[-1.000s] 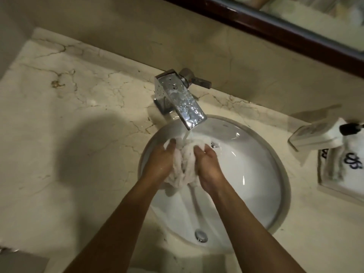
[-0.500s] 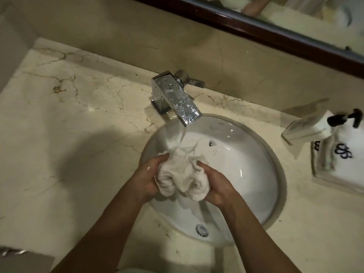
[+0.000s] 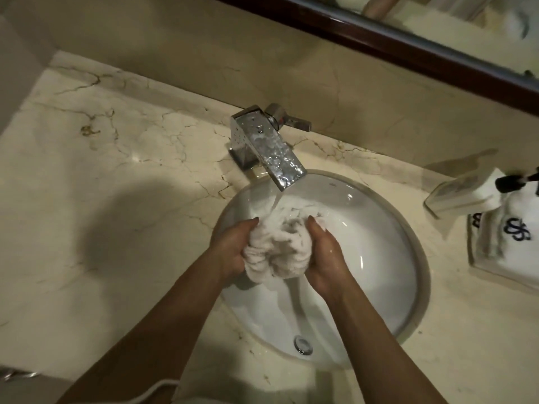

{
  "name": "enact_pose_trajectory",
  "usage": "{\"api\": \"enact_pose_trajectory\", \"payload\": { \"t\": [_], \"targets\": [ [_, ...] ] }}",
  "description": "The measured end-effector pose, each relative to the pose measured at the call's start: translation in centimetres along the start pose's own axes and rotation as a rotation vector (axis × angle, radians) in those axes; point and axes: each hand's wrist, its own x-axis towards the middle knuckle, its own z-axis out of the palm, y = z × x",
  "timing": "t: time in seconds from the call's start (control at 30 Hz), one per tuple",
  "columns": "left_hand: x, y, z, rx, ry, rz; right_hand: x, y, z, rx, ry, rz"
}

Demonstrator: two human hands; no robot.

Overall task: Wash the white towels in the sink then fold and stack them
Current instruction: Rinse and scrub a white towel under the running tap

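Marble counter [image 3: 116,176] with faucet [image 3: 262,147], tray [image 3: 501,266].

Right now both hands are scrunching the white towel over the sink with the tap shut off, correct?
Not quite. The tap is not off: the head view shows water running from the faucet onto the white towel. The rest holds: the left hand and right hand both grip the bunched towel over the sink.
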Motion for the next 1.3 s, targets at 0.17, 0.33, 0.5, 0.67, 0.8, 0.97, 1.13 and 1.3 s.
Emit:
{"api": "enact_pose_trajectory", "payload": {
  "t": [0.17, 0.33, 0.5, 0.67, 0.8, 0.97, 1.13, 1.3],
  "targets": [
    [1.5, -0.9, 2.6, 0.498, 0.354, 0.274, 0.5, 1.6, 4.8, -0.599, 0.042, -0.349],
    [2.4, -0.2, 2.5, 0.475, 0.441, 0.381, 4.6, 0.2, 7.2, -0.617, 0.171, -0.248],
    [3.7, -0.3, 2.8, 0.340, 0.378, 0.242, 4.3, 1.1, 5.9, -0.792, 0.140, -0.228],
    [3.5, -0.2, 2.7, 0.266, 0.383, 0.261, 3.7, 1.4, 5.7, -0.895, 0.128, -0.269],
    [3.3, 0.5, 3.5, 0.405, 0.433, 0.366, 4.1, 2.0, 5.1, -0.838, 0.102, -0.283],
    [4.2, 1.4, 2.8, 0.349, 0.406, 0.283, 4.9, 2.5, 6.2, -0.800, 0.127, -0.285],
    [3.4, -0.6, 3.7, 0.701, 0.372, 0.411, 6.6, 1.3, 4.2, -0.778, 0.194, -0.171],
    [4.8, 1.4, 2.8, 0.524, 0.330, 0.328, 4.9, 2.4, 6.0, -0.718, 0.141, -0.263]
  ]
}}
